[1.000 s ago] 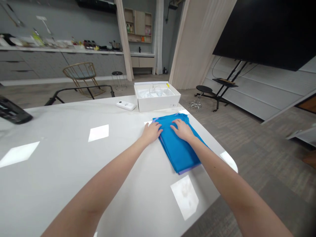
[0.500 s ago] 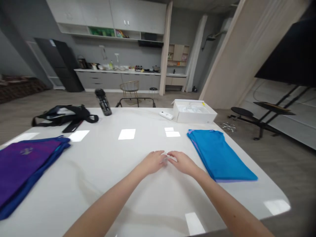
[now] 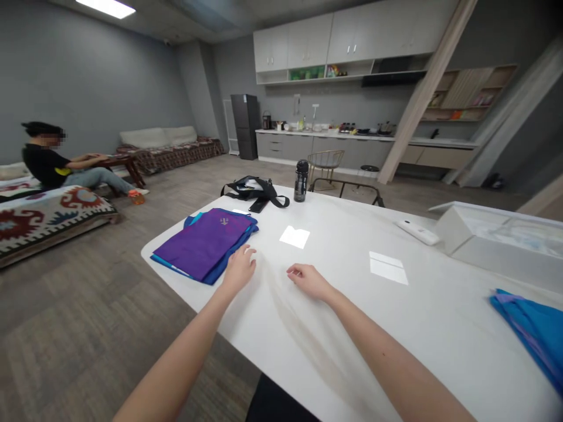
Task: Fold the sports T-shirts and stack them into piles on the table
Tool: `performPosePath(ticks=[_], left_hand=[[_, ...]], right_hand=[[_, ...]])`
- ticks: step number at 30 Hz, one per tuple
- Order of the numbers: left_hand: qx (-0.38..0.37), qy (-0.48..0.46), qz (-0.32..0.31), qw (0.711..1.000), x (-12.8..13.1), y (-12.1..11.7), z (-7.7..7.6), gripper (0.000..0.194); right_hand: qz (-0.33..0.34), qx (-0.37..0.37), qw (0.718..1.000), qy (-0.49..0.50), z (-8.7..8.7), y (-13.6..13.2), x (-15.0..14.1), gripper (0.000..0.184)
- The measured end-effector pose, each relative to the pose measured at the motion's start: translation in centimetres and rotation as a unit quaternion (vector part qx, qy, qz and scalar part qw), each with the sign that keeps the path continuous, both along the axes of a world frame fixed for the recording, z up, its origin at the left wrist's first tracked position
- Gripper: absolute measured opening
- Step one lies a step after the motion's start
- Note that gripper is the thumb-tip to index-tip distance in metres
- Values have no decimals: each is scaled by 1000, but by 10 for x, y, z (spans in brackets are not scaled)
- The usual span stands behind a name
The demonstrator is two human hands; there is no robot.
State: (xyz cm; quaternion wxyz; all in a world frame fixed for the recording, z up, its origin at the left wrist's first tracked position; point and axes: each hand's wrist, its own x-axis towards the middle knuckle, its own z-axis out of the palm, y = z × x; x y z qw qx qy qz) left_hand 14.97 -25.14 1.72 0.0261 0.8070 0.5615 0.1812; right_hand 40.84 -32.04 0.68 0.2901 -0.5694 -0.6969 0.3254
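My left hand (image 3: 240, 266) reaches over the white table (image 3: 334, 328) with fingers stretched out, its tips just short of a stack of folded purple and blue cloths (image 3: 204, 242) near the table's left edge. My right hand (image 3: 308, 279) rests on the bare table surface to the right, palm down, fingers loosely curled and holding nothing. A folded bright blue cloth (image 3: 534, 331) lies at the far right edge of the view.
A black bag (image 3: 255, 190) and a dark bottle (image 3: 301, 180) stand at the table's far side. A white remote (image 3: 417, 232) and an open white box (image 3: 492, 240) lie to the right. A person sits on a sofa at far left. A chair (image 3: 326, 164) stands behind the table.
My view has swung left from the bright blue cloth to the purple stack. Both hands left the blue cloth, crossed the table, and my left hand now nears the purple stack.
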Motion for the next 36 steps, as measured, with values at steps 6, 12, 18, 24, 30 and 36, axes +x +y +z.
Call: performPosePath(ticks=[6, 12, 18, 24, 30, 36], left_hand=[[-1, 89, 134, 987, -49, 71, 5, 39], [2, 125, 138, 982, -63, 100, -3, 33], [20, 103, 148, 983, -59, 99, -3, 33], [31, 23, 119, 992, -34, 81, 12, 31], [37, -115, -20, 993, 13, 35, 22, 22], [14, -193, -198, 961, 47, -4, 21, 21]], right_hand=[[70, 3, 998, -3, 1, 20, -54, 22], [68, -14, 998, 6, -3, 25, -59, 23], [53, -15, 998, 31, -14, 34, -55, 22], [12, 1, 999, 48, -9, 53, -66, 25], [-101, 133, 986, 6, -2, 67, -71, 79], [-102, 118, 985, 75, 0, 67, -53, 37]])
